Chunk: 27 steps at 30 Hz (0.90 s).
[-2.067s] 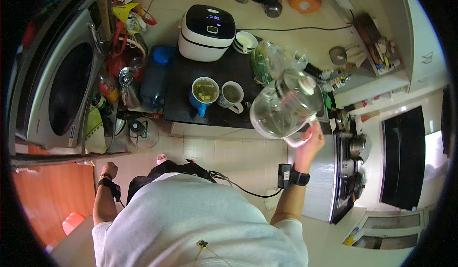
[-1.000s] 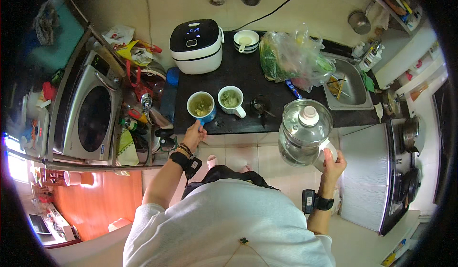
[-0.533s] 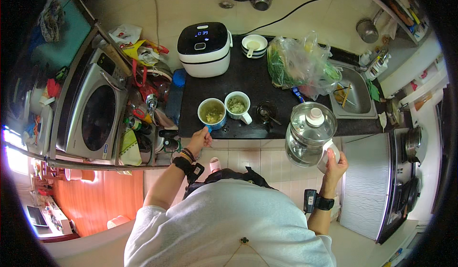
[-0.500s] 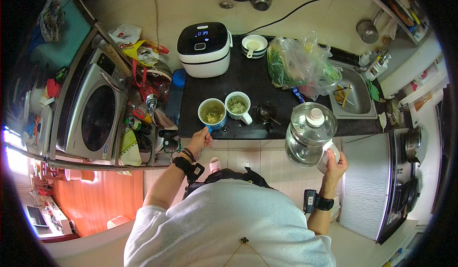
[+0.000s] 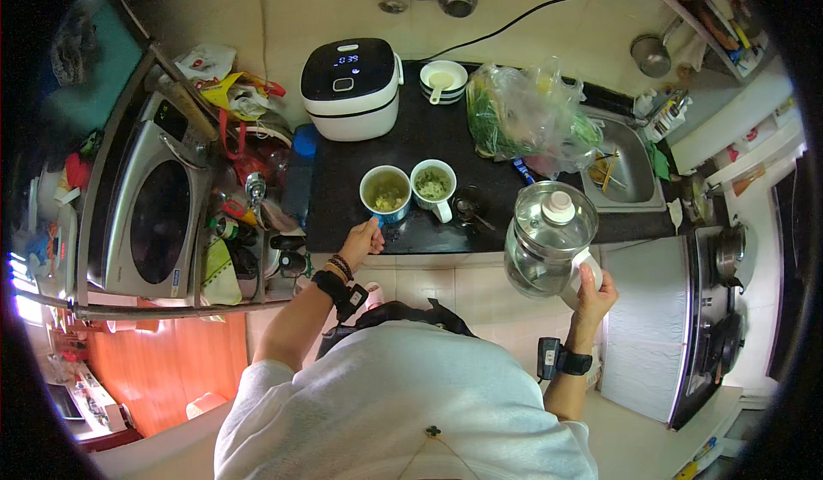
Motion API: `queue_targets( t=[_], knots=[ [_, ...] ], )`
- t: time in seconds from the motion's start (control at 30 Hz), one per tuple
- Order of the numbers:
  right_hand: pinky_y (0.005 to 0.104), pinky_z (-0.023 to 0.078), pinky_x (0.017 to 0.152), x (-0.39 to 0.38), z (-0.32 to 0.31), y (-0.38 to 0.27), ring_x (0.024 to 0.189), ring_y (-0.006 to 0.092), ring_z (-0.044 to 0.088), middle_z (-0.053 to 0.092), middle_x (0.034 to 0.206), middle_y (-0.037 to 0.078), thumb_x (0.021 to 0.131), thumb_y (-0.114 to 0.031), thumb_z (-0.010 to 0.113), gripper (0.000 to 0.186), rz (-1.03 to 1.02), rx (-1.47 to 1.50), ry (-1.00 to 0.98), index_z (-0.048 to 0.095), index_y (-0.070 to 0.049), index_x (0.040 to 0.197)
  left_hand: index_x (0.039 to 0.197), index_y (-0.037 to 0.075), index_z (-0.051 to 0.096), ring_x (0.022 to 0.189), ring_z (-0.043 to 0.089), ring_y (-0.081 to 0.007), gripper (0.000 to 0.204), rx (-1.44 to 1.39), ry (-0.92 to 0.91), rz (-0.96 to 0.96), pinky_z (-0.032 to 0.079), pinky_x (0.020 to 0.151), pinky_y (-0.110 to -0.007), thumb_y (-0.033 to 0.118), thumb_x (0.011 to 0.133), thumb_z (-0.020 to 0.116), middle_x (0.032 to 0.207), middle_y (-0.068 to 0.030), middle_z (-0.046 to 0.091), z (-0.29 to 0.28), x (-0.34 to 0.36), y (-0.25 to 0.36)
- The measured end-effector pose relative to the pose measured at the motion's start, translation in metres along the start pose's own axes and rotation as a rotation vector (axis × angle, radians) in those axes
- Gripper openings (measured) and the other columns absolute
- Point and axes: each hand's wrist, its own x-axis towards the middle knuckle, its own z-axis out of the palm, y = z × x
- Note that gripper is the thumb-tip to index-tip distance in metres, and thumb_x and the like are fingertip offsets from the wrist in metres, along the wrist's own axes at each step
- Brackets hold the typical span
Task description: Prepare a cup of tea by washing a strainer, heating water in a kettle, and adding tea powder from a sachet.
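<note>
My left hand (image 5: 363,237) is closed on the handle of a blue mug with a white inside (image 5: 390,216) at the counter's front edge. Pale liquid and soaked bits show in it. Close against its right side stands a white mug (image 5: 442,208), handle toward me, holding greenish bits in liquid. Over at the right, my right hand (image 5: 593,293) grips the white handle of a clear glass kettle (image 5: 536,261) with a glass lid. The kettle is upright, with clear liquid inside, in front of the counter edge. Between mug and kettle sits a small dark glass dish (image 5: 470,201) with a spoon.
A white and black rice cooker (image 5: 353,116) stands at the back left of the black counter (image 5: 411,124). Stacked bowls (image 5: 444,77) and bagged green vegetables (image 5: 523,111) lie behind. The sink (image 5: 643,184) is at the right, a crowded rack with an oven (image 5: 159,214) at the left.
The blue mug, in my left hand, has slid a little right and away from me. The white mug has shifted right too, toward the dish. My right hand still holds the kettle.
</note>
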Motion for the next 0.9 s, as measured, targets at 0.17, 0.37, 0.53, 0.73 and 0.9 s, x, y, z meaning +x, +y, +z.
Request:
queue_targets(
  t=[0.17, 0.37, 0.53, 0.73, 0.9],
  knots=[
    [0.0182, 0.03, 0.049, 0.009, 0.011, -0.003, 0.053, 0.0034, 0.04, 0.05, 0.061, -0.003, 0.071, -0.015, 0.069, 0.017, -0.102, -0.029, -0.005, 0.059, -0.002, 0.073, 0.066, 0.01, 0.043, 0.052, 0.05, -0.0111, 0.04, -0.009, -0.014, 0.021, 0.043, 0.048, -0.022, 0.042, 0.088, 0.039, 0.063, -0.0044, 0.052, 0.003, 0.019, 0.008],
    [0.0181, 0.023, 0.043, 0.03, 0.024, -0.024, 0.047, 0.0012, 0.034, 0.044, 0.053, -0.006, 0.073, -0.014, 0.066, 0.017, -0.179, -0.06, -0.053, 0.056, -0.004, 0.064, 0.064, 0.011, 0.041, 0.054, 0.05, -0.011, 0.04, 0.072, -0.014, 0.008, 0.043, 0.05, -0.022, 0.043, 0.088, 0.039, 0.064, -0.004, 0.052, 0.012, 0.039, 0.027],
    [0.0178, 0.024, 0.044, 0.045, 0.046, -0.053, 0.048, 0.001, 0.035, 0.046, 0.055, -0.006, 0.075, -0.01, 0.062, 0.014, -0.187, -0.1, -0.199, 0.056, -0.003, 0.065, 0.079, 0.007, 0.046, 0.051, 0.054, -0.0136, 0.042, 0.117, -0.04, -0.011, 0.043, 0.045, -0.024, 0.048, 0.086, 0.037, 0.068, -0.0073, 0.055, 0.006, 0.046, 0.032],
    [0.0194, 0.033, 0.048, 0.067, 0.068, -0.068, 0.054, 0.0035, 0.042, 0.053, 0.06, -0.002, 0.072, -0.018, 0.068, 0.022, -0.165, -0.182, -0.338, 0.057, 0.001, 0.066, 0.103, 0.003, 0.042, 0.043, 0.052, -0.0154, 0.056, 0.135, 0.197, 0.02, 0.041, 0.037, -0.024, 0.054, 0.084, 0.033, 0.07, -0.013, 0.057, -0.054, 0.018, 0.041],
    [0.0203, 0.036, 0.05, 0.067, 0.091, -0.081, 0.055, 0.0053, 0.045, 0.055, 0.062, 0.001, 0.07, -0.019, 0.07, 0.024, -0.182, -0.302, -0.39, 0.06, 0.003, 0.07, 0.103, 0.008, 0.045, 0.051, 0.051, -0.0131, 0.041, -0.029, 0.436, -0.022, 0.042, 0.047, -0.024, 0.043, 0.081, 0.045, 0.072, -0.0068, 0.056, -0.168, -0.025, 0.0]
  ],
)
